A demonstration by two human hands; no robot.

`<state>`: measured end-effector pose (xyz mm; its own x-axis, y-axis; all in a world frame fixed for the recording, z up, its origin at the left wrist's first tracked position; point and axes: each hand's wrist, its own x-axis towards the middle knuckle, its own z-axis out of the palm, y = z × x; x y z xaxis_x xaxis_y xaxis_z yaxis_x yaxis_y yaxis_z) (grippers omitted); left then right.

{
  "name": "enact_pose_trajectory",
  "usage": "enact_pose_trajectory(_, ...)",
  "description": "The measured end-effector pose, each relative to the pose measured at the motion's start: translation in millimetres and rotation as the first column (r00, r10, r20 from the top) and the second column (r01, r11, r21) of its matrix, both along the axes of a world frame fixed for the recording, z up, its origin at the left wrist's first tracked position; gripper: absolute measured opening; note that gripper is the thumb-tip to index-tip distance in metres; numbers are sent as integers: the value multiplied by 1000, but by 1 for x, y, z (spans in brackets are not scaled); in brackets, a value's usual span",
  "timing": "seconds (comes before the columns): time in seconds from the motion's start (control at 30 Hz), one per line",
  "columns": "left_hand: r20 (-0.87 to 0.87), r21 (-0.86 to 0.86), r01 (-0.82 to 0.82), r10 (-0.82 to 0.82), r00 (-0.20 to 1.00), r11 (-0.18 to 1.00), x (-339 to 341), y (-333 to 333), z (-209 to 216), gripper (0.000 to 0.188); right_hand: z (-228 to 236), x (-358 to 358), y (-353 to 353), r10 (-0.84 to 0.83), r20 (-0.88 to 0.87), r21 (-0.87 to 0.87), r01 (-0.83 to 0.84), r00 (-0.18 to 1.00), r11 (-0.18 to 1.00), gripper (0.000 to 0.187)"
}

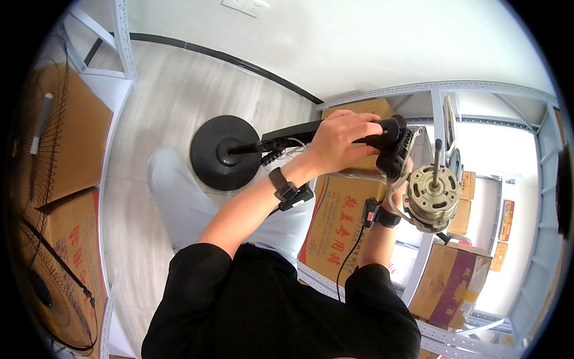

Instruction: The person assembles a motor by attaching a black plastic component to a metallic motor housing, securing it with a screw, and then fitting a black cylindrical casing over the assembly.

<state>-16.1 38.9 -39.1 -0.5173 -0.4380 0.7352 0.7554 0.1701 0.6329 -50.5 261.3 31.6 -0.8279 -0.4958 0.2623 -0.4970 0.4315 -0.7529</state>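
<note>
My left hand (342, 140) grips the black neck housing (391, 140) at the top of a pedestal fan stand. The stand's black pole (281, 139) runs down to a round black base (224, 152) on the floor. My right hand (402, 190) is mostly hidden behind a bare metal fan motor (431, 194) and holds it from below, next to the housing. The motor's shaft (437, 157) points up. Loose wires (281, 152) hang under the pole. Both wrists wear black bands.
A grey metal shelf rack (439, 96) stands to the right, with cardboard boxes (335, 224) on and under it. Wire fan grilles (42, 197) lean against more boxes on the left. The floor is pale wood (173, 96); a white wall lies beyond.
</note>
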Motion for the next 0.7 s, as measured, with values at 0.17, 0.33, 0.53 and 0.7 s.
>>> enact_pose_trajectory(0.17, -2, 9, -10, 10, 1000, 1000, -4, -2, -5, 40, -3, 2, -38, 135, 23, -369, -117, 991, 922, 62)
enact_pose_trajectory(0.33, -14, 28, -4, 4, 1000, 1000, -4, -1, -4, 39, -2, -6, -17, -54, 156, -288, 98, 986, 953, 78)
enact_pose_trajectory(0.53, -4, 16, 0, 0, 1000, 1000, -3, 1, -4, 43, -10, -30, 26, 48, 167, -276, 0, 985, 961, 65)
enact_pose_trajectory(0.7, -8, 18, -3, 3, 1000, 1000, -2, -1, -2, 42, -11, -11, 18, -119, 88, 54, 115, 989, 992, 57)
